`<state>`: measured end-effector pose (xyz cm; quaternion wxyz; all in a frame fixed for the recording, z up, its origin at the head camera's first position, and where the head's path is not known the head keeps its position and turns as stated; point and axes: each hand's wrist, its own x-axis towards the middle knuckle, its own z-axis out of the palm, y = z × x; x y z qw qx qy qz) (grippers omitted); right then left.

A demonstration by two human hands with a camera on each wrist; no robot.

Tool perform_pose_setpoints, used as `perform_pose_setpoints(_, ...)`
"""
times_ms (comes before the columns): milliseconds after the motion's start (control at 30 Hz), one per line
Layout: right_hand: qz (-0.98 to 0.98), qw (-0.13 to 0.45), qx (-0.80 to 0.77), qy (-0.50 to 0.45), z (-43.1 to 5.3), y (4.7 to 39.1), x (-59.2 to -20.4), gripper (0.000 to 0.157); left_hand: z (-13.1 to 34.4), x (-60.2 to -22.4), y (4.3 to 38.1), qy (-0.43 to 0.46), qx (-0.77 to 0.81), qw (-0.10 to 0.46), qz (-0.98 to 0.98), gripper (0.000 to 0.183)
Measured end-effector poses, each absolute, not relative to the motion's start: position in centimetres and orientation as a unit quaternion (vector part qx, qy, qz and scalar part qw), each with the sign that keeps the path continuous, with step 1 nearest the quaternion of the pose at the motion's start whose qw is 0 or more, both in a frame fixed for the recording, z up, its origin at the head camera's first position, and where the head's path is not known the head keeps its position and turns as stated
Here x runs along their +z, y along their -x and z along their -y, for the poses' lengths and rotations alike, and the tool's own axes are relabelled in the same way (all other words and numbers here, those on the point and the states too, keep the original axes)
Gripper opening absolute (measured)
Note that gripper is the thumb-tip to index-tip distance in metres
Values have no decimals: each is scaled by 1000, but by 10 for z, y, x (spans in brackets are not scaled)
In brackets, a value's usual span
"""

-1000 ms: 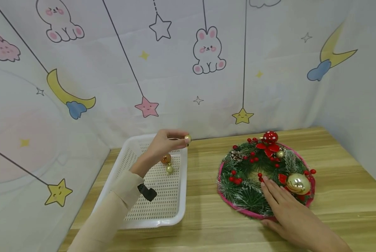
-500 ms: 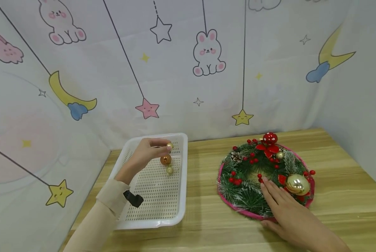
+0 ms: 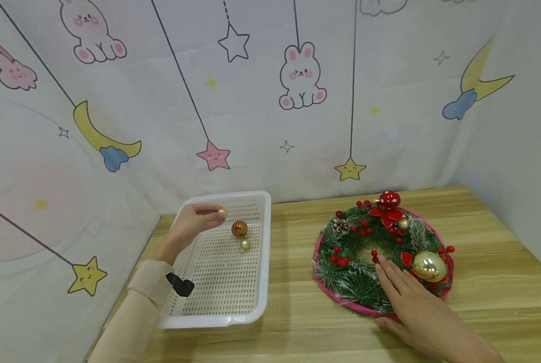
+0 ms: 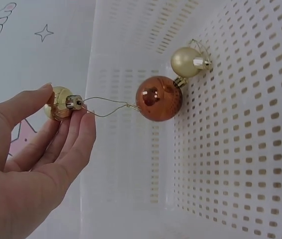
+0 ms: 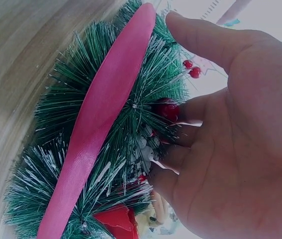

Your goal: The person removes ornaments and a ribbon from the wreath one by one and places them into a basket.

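Observation:
My left hand [image 3: 192, 222] pinches a small shiny gold bauble [image 4: 60, 103] between thumb and fingers, above the back of the white basket. A thin gold loop trails from the bauble's cap. Lying in the basket are an orange bauble [image 3: 239, 229] and a small pale gold bauble [image 3: 245, 244]. On the right is a green Christmas wreath [image 3: 356, 290] with a pink ribbon [image 5: 101, 109], red berries, a pine cone and a large gold bauble [image 3: 429, 265]. My right hand [image 3: 415, 312] rests on its front right part with fingers extended; the fingertips are partly hidden among needles in the right wrist view.
The white perforated basket [image 3: 263, 282] stands at the left of the wooden table [image 3: 297, 322]. Behind the table hangs a pale cloth [image 3: 252, 116] printed with stars and rabbits. A red spotted mushroom ornament [image 3: 389, 199] sticks up at the wreath's back edge.
My left hand has moved left with the small gold bauble, from the basket's right rim to over its interior. My right hand stays on the wreath.

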<state>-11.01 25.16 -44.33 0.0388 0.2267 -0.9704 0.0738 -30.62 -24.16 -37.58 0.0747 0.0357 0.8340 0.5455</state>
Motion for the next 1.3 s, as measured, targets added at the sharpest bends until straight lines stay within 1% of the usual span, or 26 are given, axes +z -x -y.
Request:
perform_pose_setpoints(233, 970, 44, 74, -228, -252, 110, -443, 97, 260, -385, 315, -13, 525, 88, -847, 42)
perform_pose_setpoints(400, 971, 38, 85, -222, -253, 109, -446, 97, 266, -388, 317, -9, 509, 96, -855, 42)
perform_pose_setpoints(533, 970, 36, 93, -220, -254, 109, -446, 98, 268, -392, 321, -19, 489, 101, -866, 42)
perform_pose_setpoints(733, 969, 40, 85, -229, -253, 110, -444, 98, 270, -398, 328, -2, 430, 90, -898, 44)
perform_pose_setpoints(867, 969, 38, 80, -230, -253, 110, -443, 97, 268, -401, 332, -2, 412, 96, -906, 42)
perform_pose_setpoints(1067, 970, 40, 76, -228, -253, 110, -443, 98, 266, -409, 339, 2, 390, 100, -915, 47)
perform_pose_setpoints(1300, 971, 35, 73, -224, -253, 110, -443, 96, 266, -419, 345, 4, 362, 115, -925, 36)
